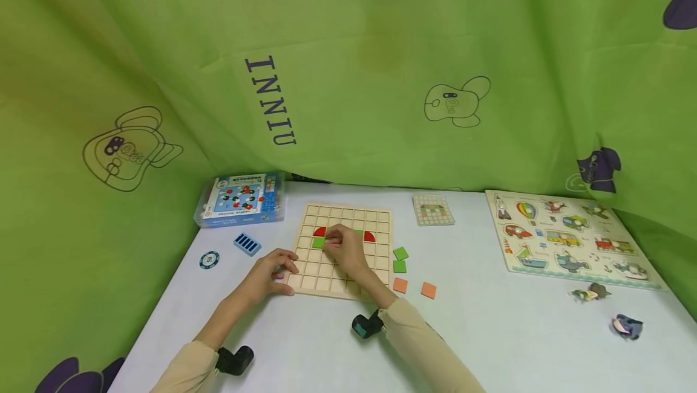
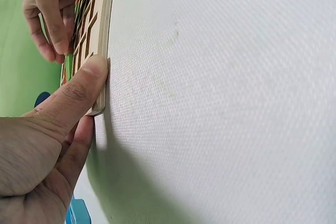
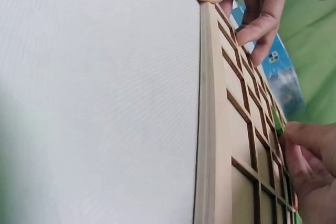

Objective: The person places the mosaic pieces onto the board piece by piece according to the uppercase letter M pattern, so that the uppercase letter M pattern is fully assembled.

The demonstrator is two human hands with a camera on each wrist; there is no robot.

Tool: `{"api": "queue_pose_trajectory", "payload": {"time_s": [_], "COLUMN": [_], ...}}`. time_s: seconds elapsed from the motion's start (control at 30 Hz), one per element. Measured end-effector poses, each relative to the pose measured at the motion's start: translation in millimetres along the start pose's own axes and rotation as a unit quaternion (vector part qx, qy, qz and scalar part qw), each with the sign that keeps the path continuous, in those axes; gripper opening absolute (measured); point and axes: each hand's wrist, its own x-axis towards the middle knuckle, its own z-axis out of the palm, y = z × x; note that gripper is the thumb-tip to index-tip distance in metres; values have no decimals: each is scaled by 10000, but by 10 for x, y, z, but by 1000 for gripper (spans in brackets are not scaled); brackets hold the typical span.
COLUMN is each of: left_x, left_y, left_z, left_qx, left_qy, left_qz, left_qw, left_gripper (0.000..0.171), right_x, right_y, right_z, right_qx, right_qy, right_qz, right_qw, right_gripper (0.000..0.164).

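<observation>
A wooden grid board [image 1: 309, 269] lies on the table, with red quarter-round pieces [image 1: 369, 236] and green square tiles [image 1: 318, 242] in its upper middle cells. My left hand [image 1: 265, 274] holds the board's near left corner, thumb on the front edge and fingers along the left side. Over the middle of the board, my right hand [image 1: 348, 252] pinches a green tile [image 3: 277, 120] between thumb and fingertips at a cell. That hand covers part of the pieces beneath it in the head view.
Loose green tiles [image 1: 400, 266] and orange tiles [image 1: 400, 285] lie right of the board. Behind them is a pattern card [image 1: 433, 210]. A boxed set [image 1: 239, 199], a blue striped block [image 1: 247, 244] and a round chip [image 1: 209, 260] are left; a vehicle puzzle [image 1: 572, 239] lies far right.
</observation>
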Motion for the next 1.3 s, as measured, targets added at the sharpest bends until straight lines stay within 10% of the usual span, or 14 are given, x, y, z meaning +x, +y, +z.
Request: {"api": "queue_pose_trajectory", "payload": {"time_s": [0.47,1.07,1.3], "left_x": [11,22,15], "left_y": [-4,-12,-14], "left_z": [-1,-3,-5], "left_qx": [-13,39,18], "left_qy": [-60,-23,-19], "left_qz": [35,-148,-112], "left_qw": [10000,9999,9999], "left_gripper": [31,31,32], "right_x": [-111,-1150,-1405], "right_y": [-34,171,286], "right_z": [-196,-1648,-1915], "right_qx": [377,-11,-536], "right_qy": [-312,-29,42], "right_qz": [209,734,1271], "right_qw": [9986,9973,9904], "right_gripper": [18,25,34]}}
